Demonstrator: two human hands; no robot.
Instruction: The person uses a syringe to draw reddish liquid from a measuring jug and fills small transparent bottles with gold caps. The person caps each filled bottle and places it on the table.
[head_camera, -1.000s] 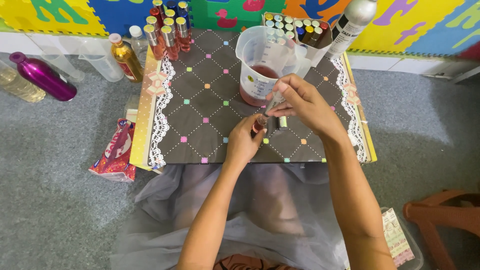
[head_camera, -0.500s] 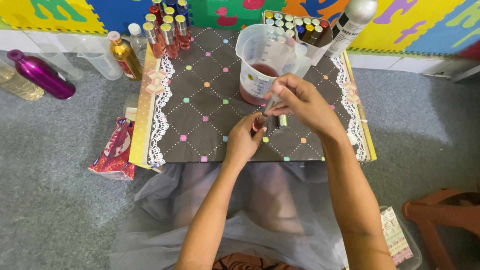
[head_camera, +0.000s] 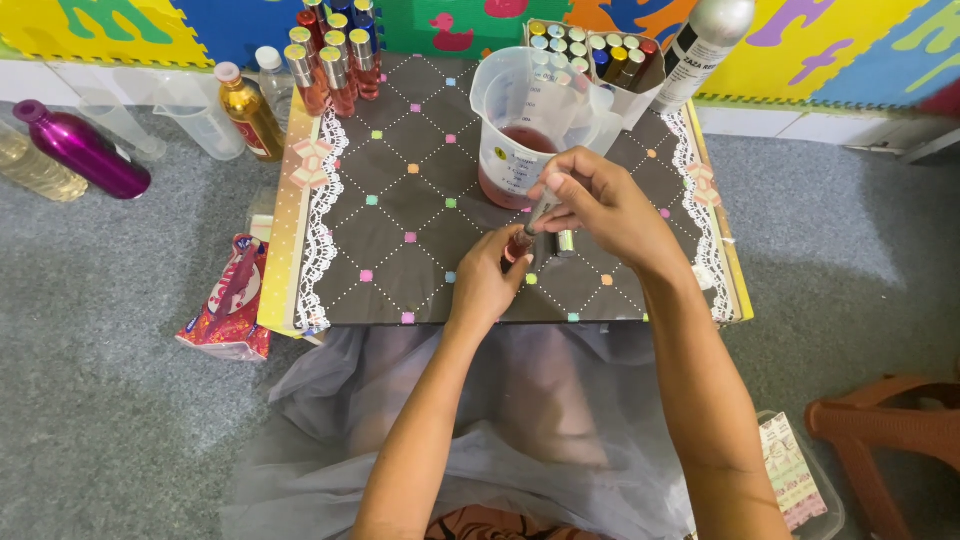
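Observation:
My left hand (head_camera: 487, 283) pinches a small vial (head_camera: 519, 245) holding reddish liquid, just above the dark patterned tray table (head_camera: 400, 215). My right hand (head_camera: 600, 205) grips a slim clear syringe-like dropper (head_camera: 541, 212), its tip pointed down into the vial's mouth. Right behind both hands stands a clear measuring jug (head_camera: 525, 125) with red liquid in its bottom. A small cap or tube (head_camera: 566, 242) lies on the table under my right hand.
Filled small bottles (head_camera: 335, 60) stand at the table's back left, a box of capped vials (head_camera: 595, 55) at back right beside a silver can (head_camera: 705, 40). On the grey carpet: a magenta bottle (head_camera: 80, 150), an amber bottle (head_camera: 248, 115), a red packet (head_camera: 230, 300), a stool (head_camera: 890, 430).
Both hands stay joined over the vial; the dropper has tilted slightly and the hands shifted a little. Nothing else moved.

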